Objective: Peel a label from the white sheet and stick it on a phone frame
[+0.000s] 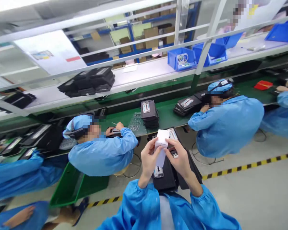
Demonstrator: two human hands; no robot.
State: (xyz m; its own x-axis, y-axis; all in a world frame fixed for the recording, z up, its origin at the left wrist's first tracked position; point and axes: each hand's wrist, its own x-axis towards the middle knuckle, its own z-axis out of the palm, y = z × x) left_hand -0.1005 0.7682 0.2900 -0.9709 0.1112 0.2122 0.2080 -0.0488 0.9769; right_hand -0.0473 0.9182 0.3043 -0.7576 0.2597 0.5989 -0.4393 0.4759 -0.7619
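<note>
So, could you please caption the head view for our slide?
Left hand and right hand hold white paper above trays.

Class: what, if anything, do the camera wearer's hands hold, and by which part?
A white paper, pinched by its side edges about midway along: left hand on one edge, right hand on the other.

Workbench (pixel 168 117), green top: one stack of black trays (pixel 150 122); one clear moulded sheet (pixel 135 121), just beside that stack, at left; a second stack of black trays (pixel 188 106), to the right; one red tray (pixel 263 85), farther right.

Shelf (pixel 144 75), white, above the bench: one pile of black cases (pixel 88 82), left; one white paper (pixel 130 68), near the middle; several blue bins (pixel 181 60), right.

Floor (pixel 249 191), grey: striped yellow-and-black tape (pixel 249 165); stools (pixel 136 164) with metal legs.
</note>
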